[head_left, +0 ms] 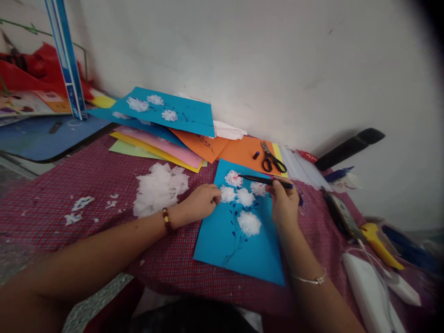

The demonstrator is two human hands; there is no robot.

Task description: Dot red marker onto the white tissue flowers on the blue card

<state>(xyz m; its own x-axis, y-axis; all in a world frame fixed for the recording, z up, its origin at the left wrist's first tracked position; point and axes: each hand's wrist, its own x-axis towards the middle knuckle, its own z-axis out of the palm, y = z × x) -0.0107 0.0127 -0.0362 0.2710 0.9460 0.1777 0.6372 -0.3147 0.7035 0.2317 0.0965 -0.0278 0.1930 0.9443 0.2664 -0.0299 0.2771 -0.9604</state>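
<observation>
A blue sheet (256, 256) lies on the checked cloth, bearing several white paper flowers and dark drawn stems with leaves. My right hand (285, 203) grips a black pen (258, 179) above the sheet's right edge. The pen's tip is at the upper-left flower (233, 178), which has red marks; the flower partly behind my right hand has red marks too. At the sheet's left edge rests my left hand (201, 201), fingers curled in; whether it pinches anything is hidden. White paper pieces (161, 187) are piled left of it.
Blue sheets with white flowers (187, 113) top a stack of coloured papers at the back. Black-handled scissors (272, 159) and a pen cap (255, 155) lie on orange paper. On the right are a phone (345, 215), a yellow-handled object (379, 245) and a white device (369, 289).
</observation>
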